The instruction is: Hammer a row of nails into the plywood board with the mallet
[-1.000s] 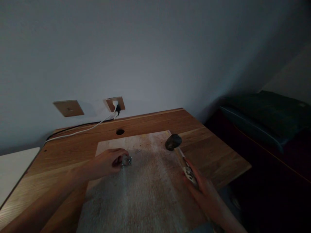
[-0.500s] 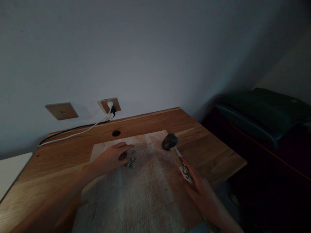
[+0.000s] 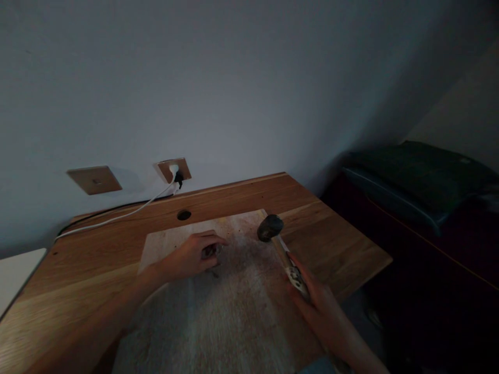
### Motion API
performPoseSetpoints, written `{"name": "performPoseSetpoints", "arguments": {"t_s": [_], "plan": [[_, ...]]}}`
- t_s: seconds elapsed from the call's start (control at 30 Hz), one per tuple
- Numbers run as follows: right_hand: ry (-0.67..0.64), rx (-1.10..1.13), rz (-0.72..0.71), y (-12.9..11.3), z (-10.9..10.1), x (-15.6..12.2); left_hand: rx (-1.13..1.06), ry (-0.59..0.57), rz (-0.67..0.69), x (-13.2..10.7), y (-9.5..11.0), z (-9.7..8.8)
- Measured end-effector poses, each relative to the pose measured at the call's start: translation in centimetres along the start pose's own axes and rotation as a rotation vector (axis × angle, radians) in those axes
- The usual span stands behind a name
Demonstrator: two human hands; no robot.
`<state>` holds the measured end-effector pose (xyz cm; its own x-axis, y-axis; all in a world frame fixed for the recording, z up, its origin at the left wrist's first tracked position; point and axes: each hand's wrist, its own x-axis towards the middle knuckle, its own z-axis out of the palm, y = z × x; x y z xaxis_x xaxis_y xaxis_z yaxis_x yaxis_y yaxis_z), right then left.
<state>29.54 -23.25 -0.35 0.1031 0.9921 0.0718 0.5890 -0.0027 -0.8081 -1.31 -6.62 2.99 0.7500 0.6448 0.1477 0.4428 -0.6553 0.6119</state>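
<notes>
In my right hand [image 3: 317, 306] is a mallet [image 3: 270, 228] with a dark rounded head and a light handle, my fingers wrapped round its grip. The mallet head is over the right edge of a worn, pale wooden board [image 3: 230, 317]. My left hand [image 3: 197, 254] is low over the board with thumb and fingers curled toward each other. Something small and shiny shows between those fingers, too dim and covered to name. A small dark spot [image 3: 215, 275] is on the board just below the fingertips.
Under the board is a wooden table [image 3: 323, 234] with a round cable hole [image 3: 184, 214]. A white cable [image 3: 117, 221] runs along its back to a wall socket [image 3: 174, 170]. A white surface [image 3: 19, 275] is at the left, dark green bedding [image 3: 421, 182] at the right.
My left hand has moved slightly right across the board and its fingers have come round the small shiny thing, which was more exposed before. The mallet stays nearly still in my right hand.
</notes>
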Motion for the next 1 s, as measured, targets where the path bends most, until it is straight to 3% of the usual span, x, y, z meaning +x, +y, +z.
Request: {"name": "performPoseSetpoints", "arguments": {"t_s": [0.1, 0.2, 0.4, 0.57, 0.77, 1.0], "plan": [[0.016, -0.009, -0.007, 0.0, -0.1, 0.0, 0.044, 0.066, -0.039, 0.1, -1.2, -0.6], [0.006, -0.004, -0.017, 0.0, -0.1, 0.0, 0.097, 0.03, -0.056, 0.2, -1.7, -0.5], [-0.004, -0.005, -0.005, -0.3, -0.1, 0.0, 0.114, -0.097, 0.038, 0.3, -0.4, 0.6], [-0.021, -0.003, 0.02, -0.4, -0.1, 0.0, -0.026, -0.019, 0.03, 1.1, 0.2, 0.9], [0.023, 0.01, 0.027, -0.3, 0.0, 0.1, -0.099, 0.135, -0.053, 5.7, -0.3, 1.6], [0.046, 0.076, 0.095, -1.5, -0.6, 0.4, -0.056, 0.125, -0.034, 10.7, -1.0, 4.0]]}}
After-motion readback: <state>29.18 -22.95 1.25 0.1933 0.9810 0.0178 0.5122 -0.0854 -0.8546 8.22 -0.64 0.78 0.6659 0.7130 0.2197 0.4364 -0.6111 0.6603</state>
